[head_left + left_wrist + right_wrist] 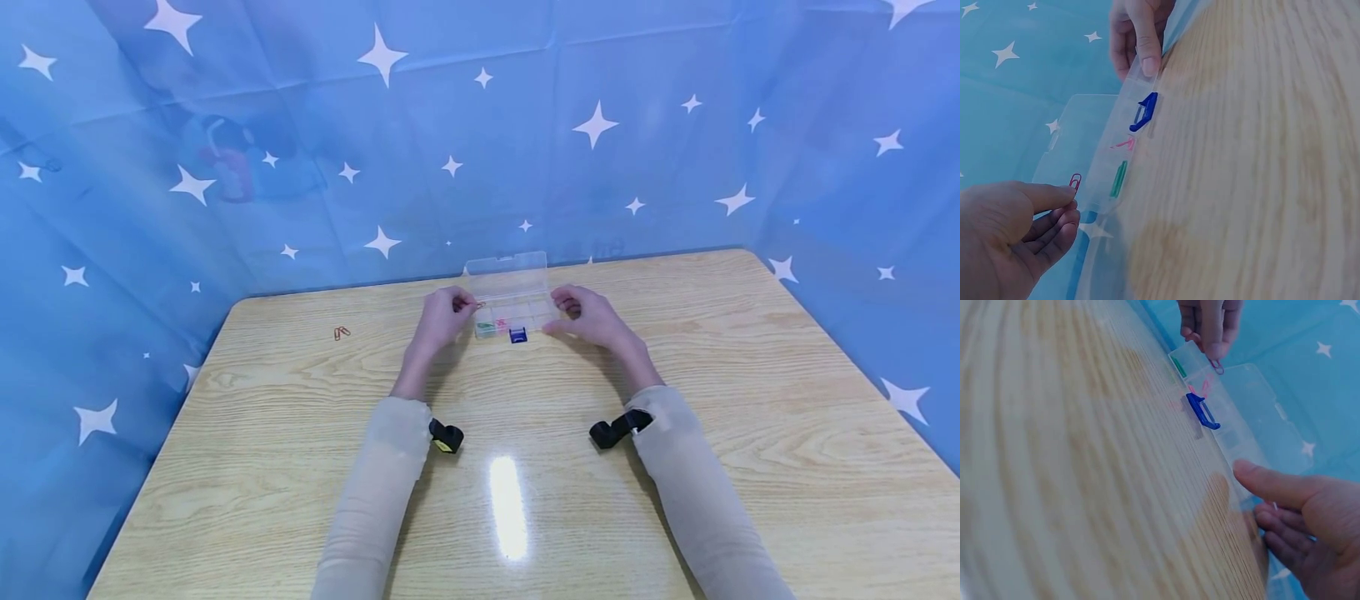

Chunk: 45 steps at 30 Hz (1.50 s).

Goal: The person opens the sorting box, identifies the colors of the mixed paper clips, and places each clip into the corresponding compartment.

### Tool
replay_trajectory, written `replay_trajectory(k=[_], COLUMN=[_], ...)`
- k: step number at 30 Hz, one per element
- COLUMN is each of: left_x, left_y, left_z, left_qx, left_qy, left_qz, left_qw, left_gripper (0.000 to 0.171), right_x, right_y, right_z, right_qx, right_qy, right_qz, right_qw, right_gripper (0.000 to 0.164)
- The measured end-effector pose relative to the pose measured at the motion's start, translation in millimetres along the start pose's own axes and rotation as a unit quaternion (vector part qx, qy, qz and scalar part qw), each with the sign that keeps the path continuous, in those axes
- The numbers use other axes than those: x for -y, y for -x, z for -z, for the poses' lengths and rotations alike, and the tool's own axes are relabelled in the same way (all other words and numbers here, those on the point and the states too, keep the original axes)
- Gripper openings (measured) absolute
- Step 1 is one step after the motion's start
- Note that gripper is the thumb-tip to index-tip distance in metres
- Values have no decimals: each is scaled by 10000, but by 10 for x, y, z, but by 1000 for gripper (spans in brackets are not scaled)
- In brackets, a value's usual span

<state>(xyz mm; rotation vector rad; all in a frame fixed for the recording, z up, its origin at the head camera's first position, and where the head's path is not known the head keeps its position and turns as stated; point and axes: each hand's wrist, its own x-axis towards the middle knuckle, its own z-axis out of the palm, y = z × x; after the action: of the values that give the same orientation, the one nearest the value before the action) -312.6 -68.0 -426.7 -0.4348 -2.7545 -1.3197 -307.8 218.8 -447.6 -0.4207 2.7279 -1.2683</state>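
Note:
A clear plastic compartment box (532,310) lies at the far side of the table with its lid (506,275) raised. Between thumb and fingertips, my left hand (445,318) pinches a red paper clip (1075,181) over the box's left end. My right hand (592,317) holds the right end of the box, thumb (1260,478) at the front edge and curled fingers behind. Green pieces (1119,179) lie in the left compartment, with pink pieces (1126,143) beside them. A dark blue clasp (518,335) sits at the front edge of the box.
Red paper clips (342,332) lie on the wooden table (285,433) to the left of the box. A blue star-printed cloth (480,150) hangs behind the table. Black wrist mounts (447,437) are strapped over both sleeves.

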Motion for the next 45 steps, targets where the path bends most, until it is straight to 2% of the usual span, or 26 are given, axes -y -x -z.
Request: replay_trajectory(k=[6,12,21,25,29,33,38,45], left_x=[32,55,57,50,41,47,76,131], left_y=[1,4,36,38,44,50,68,121], left_z=[-44,-66,-46,-38,-30,-20,5,63], left_qx=[75,29,78,190,442,586,480,311], left_qy=[16,-11,41,-79,-271,-277,-184,175], left_qz=[56,-42,-111,-53,44,129,45,-59], left_qw=[10000,10000,9999,9998,9986,9978,9987,9993], left_gripper=[15,16,19,21,23,25,25,24], right_x=[14,22,21,25,25,22,35,33], right_y=[-7,-1,3,4,4,2,5,10], right_z=[-3,1,6,3,-1,-2,2,6], right_qx=[-31,-43,-11,-23,-43,-31,-28,-5], right_qy=[8,24,25,59,92,94,81,13], right_qz=[-23,-45,-43,-57,-53,-42,-58,-50], right_qw=[10000,10000,10000,10000,9999,9999,9999,10000], right_gripper=[68,67,68,68,67,67,68,69])
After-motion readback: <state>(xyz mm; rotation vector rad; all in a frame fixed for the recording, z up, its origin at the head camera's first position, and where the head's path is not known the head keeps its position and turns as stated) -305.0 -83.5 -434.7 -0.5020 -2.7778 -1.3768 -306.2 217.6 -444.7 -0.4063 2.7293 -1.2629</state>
